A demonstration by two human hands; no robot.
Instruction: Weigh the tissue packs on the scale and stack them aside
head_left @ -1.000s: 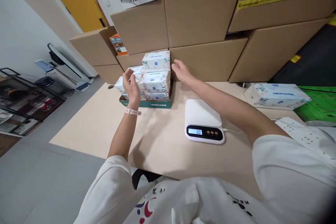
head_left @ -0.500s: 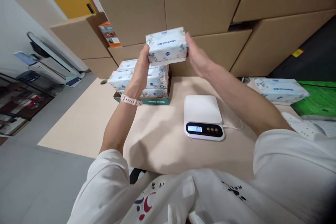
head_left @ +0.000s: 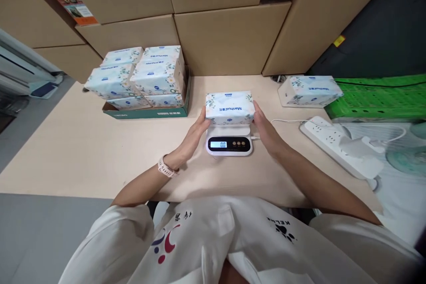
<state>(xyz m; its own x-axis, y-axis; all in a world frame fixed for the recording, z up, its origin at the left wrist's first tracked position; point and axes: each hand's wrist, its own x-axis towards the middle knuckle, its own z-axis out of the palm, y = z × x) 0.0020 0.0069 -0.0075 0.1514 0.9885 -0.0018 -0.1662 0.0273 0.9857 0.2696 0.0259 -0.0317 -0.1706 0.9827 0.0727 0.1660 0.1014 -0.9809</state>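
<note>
- In the head view, we press a tissue pack (head_left: 229, 108) between our two palms, left hand (head_left: 191, 140) on one end and right hand (head_left: 268, 131) on the other.
- We see that pack over the plate of a white scale (head_left: 229, 151); whether it touches, we cannot tell. The display (head_left: 218, 144) reads 0.0.
- To our left, more tissue packs (head_left: 155, 75) sit stacked in a green tray (head_left: 146, 114), before cardboard boxes (head_left: 229, 40).
- To our right, we see a single pack (head_left: 311, 91) beside a green crate (head_left: 372, 97), with a white power strip (head_left: 336, 142) nearer us.
</note>
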